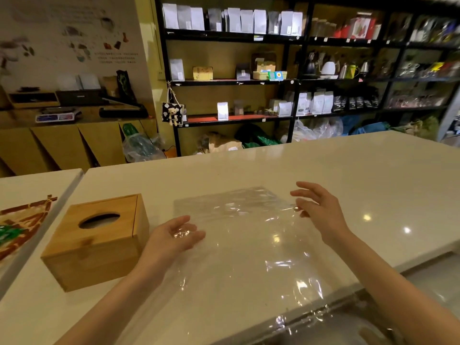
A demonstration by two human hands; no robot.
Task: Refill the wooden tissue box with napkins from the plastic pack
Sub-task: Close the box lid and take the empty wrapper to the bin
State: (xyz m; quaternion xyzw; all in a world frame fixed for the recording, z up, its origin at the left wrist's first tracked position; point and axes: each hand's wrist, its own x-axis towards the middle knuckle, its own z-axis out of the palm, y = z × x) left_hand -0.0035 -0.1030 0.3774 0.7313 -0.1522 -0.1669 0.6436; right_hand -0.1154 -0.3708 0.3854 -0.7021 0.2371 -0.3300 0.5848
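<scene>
The plastic pack (249, 235) lies flat just right of the wooden tissue box (97, 241) and hangs over the near edge of the counter (373, 170), so a careless pull could slide it off. It looks empty. Inside the box slot I cannot tell; perhaps something white. Left hand (179, 235) rests open on the film, and right hand (316, 207) is spread wide, holding nothing.

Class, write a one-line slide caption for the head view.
Two open hands, left and right, over a clear plastic pack beside a wooden tissue box.
</scene>
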